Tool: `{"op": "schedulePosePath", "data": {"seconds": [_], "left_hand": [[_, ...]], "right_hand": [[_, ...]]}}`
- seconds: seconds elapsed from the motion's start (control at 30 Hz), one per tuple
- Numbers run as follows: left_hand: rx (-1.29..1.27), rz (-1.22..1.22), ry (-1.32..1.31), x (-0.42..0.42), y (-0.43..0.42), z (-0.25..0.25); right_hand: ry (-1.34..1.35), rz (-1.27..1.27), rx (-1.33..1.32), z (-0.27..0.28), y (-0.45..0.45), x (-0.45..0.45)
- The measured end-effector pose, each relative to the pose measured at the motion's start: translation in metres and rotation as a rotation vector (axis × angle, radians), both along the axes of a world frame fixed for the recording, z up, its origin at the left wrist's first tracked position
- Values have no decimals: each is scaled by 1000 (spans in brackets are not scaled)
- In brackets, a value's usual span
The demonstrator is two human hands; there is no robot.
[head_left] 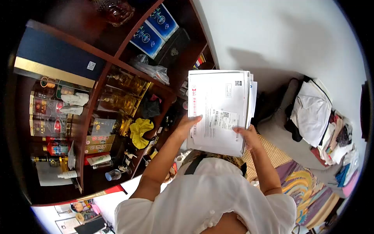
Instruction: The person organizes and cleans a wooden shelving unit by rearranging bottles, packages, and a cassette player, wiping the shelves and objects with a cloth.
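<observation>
A thick stack of white envelopes and papers [214, 97] is held up in front of my body, with red print, a barcode label and a small QR code on the top one. My left hand [187, 126] grips its left side, the thumb lying on the top envelope and the fingers hidden beneath. On the right side my right hand [249, 136] holds the stack near its lower corner, thumb on top by the label. Some sheet edges stick out at the stack's right.
Dark wooden shelves [113, 58] on the left hold bottles, blue boxes [148, 39], a plastic bag [154, 70] and a yellow cloth [141, 132]. On the right, a grey sofa [278, 124] bears piled clothes [311, 113]. Behind the stack is a white wall [272, 35].
</observation>
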State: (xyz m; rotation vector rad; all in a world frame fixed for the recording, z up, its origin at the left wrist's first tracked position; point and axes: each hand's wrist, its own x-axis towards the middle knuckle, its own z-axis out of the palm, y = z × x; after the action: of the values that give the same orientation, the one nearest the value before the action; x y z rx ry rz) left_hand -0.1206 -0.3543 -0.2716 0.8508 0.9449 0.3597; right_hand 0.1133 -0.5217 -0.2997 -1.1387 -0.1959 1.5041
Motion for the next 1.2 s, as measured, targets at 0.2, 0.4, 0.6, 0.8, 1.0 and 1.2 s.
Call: {"op": "schedulePosePath", "data": {"seconds": [0.2,0.4,0.6,0.8,1.0,1.2], "left_hand": [[-13,156,95,18,24,-5],[-179,338,-142,10,38,-6],[33,310,-67,22,60,26],[67,466,-67,34,72,8],[143,485,-90,30,78,-33],[101,398,208,22,80,-68]], "right_hand": [[-4,42,37,12,42,31],[-90,159,63,10,90,49],[-41,136,81,21,126,55],[-389,306,229,56,168,69],[-330,310,183,58,184,67],[-148,185,8,5,156,54]]}}
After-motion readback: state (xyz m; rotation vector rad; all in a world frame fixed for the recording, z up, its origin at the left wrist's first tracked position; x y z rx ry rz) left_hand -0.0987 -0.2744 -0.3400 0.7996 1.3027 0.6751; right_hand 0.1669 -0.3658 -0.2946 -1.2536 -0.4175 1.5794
